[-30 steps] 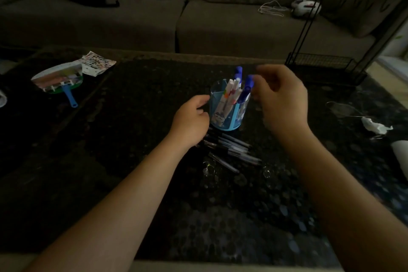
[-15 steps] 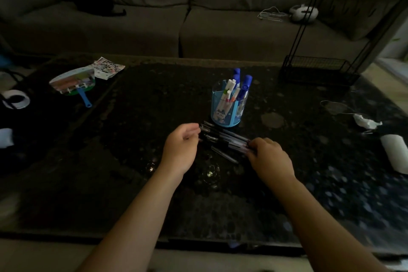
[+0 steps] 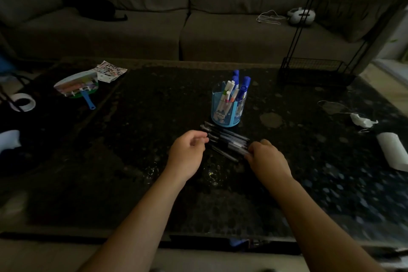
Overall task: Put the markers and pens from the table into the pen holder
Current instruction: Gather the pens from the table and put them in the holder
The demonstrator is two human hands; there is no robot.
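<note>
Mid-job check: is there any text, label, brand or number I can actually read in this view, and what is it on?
None can be read.
Pen holder: a small cartoon sticker on the front, no legible words.
Printed sheet at the table's far left: rows of tiny marks, too small and dark to read.
Hand fan beside it: coloured print, blurred.
Pens on the table: any barrel markings are too dim to make out.

Dark speckled table (image 3: 154, 183) with blue pen holder (image 3: 227, 112), loose pens (image 3: 227, 141), fan (image 3: 77, 85), tape roll (image 3: 22, 101).
</note>
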